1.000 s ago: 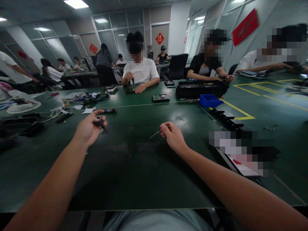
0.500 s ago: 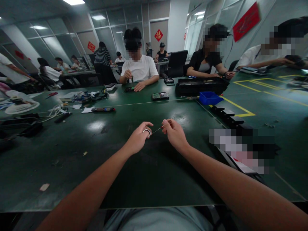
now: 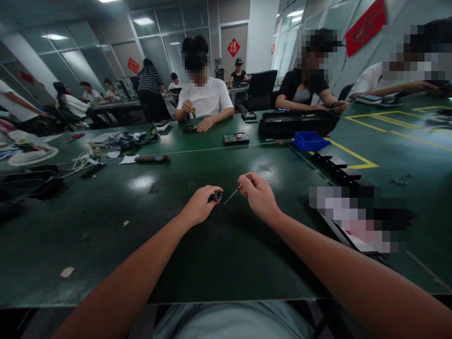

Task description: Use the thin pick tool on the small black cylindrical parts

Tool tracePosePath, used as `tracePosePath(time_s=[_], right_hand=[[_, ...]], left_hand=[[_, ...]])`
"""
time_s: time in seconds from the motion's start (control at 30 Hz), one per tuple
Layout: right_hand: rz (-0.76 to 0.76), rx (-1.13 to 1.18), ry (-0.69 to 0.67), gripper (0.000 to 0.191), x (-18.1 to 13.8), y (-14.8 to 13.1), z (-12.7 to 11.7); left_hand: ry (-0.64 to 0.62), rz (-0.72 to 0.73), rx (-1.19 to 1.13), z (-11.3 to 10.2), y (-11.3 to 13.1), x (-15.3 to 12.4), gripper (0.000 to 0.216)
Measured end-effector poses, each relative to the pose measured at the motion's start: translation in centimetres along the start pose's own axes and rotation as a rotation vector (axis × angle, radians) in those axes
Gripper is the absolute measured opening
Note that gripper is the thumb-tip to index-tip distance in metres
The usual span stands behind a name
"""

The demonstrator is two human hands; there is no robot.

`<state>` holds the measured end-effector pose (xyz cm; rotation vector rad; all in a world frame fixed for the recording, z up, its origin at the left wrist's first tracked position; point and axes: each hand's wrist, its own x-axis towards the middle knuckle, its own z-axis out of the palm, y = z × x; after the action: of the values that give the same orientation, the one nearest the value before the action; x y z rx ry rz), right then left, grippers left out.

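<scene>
My left hand (image 3: 198, 206) is closed around a short black cylinder with a silvery ring at its end (image 3: 216, 196); the ring end faces right. The fingers of my right hand (image 3: 260, 194) pinch a thin screwdriver (image 3: 231, 196). Its metal shaft slants down and left, and a bit of red shows at the fingertips, while the rest of the handle is hidden in the hand. The shaft's tip is just right of the cylinder, apart from it. Both hands are above the green tabletop (image 3: 197, 273).
Ahead lie a hard drive (image 3: 236, 138), a blue bin (image 3: 310, 141) and a long black housing (image 3: 298, 123). Black brackets (image 3: 339, 167) run along the right. A dark tool (image 3: 152, 159) and cables (image 3: 82, 162) lie left. Across the table a person in white (image 3: 205, 99) works on a board.
The screwdriver's shaft has come away from the ring end of the cylinder and now tips lower. My left hand has turned, so more of the black cylinder shows.
</scene>
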<state>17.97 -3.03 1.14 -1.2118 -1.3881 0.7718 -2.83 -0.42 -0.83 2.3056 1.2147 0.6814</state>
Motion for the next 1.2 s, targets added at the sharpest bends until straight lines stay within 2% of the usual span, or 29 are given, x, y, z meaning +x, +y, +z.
tracePosePath(time_s=[0.17, 0.4, 0.6, 0.73, 0.97, 1.2], right_hand=[[-0.07, 0.114, 0.078, 0.022, -0.1, -0.1, 0.0], [-0.067, 0.089, 0.028, 0.022, 0.0, 0.4, 0.2], [-0.043, 0.04, 0.069, 0.022, 0.0, 0.6, 0.3], [-0.046, 0.043, 0.038, 0.022, 0.0, 0.2, 0.1], [0.012, -0.226, 0.068, 0.042, -0.1, -1.1, -0.5], [-0.106, -0.127, -0.022, 0.015, -0.2, -0.3, -0.2]], left_hand=[[0.065, -0.059, -0.029, 0.0, 0.1, 0.2, 0.035], [0.077, -0.001, -0.061, -0.3, 0.6, 0.0, 0.035], [0.1, -0.007, -0.062, -0.1, 0.0, 0.1, 0.038], [0.11, -0.005, -0.056, 0.0, -0.2, 0.1, 0.038], [0.113, -0.018, -0.013, -0.3, 0.1, 0.0, 0.038], [0.112, 0.003, 0.026, -0.4, 0.0, 0.1, 0.038]])
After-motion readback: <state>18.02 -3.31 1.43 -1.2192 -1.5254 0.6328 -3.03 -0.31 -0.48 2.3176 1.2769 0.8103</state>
